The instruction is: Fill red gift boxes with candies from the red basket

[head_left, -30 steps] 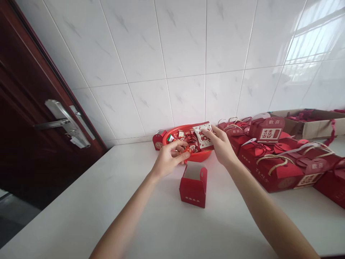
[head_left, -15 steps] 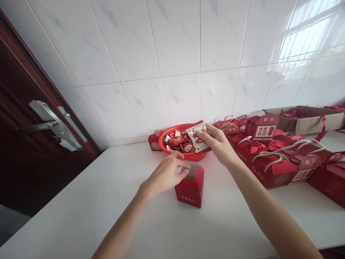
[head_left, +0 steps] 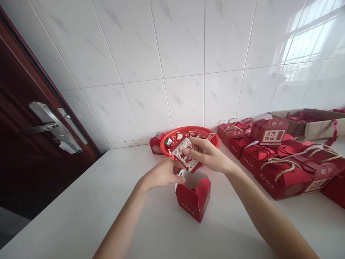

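My right hand (head_left: 206, 153) grips a red-and-white printed packet (head_left: 187, 154) between thumb and fingers, tilted over the near side of the candy basket. Just below the packet, an open red gift box (head_left: 192, 199) stands on the counter with its top flaps up. Something red shows faintly inside the box. My left hand (head_left: 164, 174) is at the box's far left edge, thumb and fingers closed around the pale flap there; its fingertips are partly hidden close to the packet's lower corner.
Behind the hands sits a red plastic basket (head_left: 217, 141) of wrapped candies. A small red box (head_left: 156, 144) stands left of it. Several finished red boxes with rope handles (head_left: 280, 176) crowd the right side. Farther back is a cardboard box (head_left: 309, 131) with dark red ribbons. A door (head_left: 32, 108) is at left.
My right hand has brought the packet left and down, from over the basket's right part toward the box's opening. The open box is turned slightly. The view has shifted a little.
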Demonstrator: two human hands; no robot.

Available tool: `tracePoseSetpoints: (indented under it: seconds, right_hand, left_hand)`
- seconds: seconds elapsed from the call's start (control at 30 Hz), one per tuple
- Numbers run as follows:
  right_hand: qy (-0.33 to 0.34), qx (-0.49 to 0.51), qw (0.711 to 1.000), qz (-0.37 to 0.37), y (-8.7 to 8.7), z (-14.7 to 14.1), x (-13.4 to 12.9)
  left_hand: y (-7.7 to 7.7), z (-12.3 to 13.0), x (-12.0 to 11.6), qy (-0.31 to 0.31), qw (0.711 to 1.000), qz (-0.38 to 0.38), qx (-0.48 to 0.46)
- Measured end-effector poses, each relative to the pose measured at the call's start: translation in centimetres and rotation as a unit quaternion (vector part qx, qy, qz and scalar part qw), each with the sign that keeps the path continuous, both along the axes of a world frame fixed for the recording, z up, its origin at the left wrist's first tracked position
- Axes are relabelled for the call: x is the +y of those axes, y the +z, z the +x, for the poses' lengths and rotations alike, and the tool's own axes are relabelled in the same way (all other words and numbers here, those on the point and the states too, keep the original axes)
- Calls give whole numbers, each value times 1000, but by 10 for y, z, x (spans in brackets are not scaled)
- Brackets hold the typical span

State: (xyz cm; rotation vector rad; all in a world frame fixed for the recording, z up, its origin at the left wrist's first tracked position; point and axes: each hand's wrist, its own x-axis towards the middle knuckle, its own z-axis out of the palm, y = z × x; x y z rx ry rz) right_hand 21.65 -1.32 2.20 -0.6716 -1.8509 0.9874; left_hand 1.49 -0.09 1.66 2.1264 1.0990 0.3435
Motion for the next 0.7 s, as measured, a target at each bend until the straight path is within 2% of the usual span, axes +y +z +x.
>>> tracePoseSetpoints:
  seconds: [0.13,0.2,0.33,0.43,0.53,0.7]
  right_hand:
    - [96,-24,991,-87,-3,5,5]
    - [120,-66,986,-94,-4,8,7]
    - [99,-156,981,-53,-4,13,10]
    - [91,-182,979,-31,-2,16,10]
    - [92,-171,980,-39,-1,16,8]
    - [82,-94,991,-49,-7,4,5]
  left_hand:
    - [-1,0,5,-17,997,-63,-32]
    - [1,-3,5,-43,993,-98,-42]
    - [7,-9,5,-57,993,-106,-21]
    - [7,-12,6,-64,993,-97,-12]
    - [4,-12,7,-75,992,-97,-7]
    - [-5,-15,11,-89,991,-91,-30]
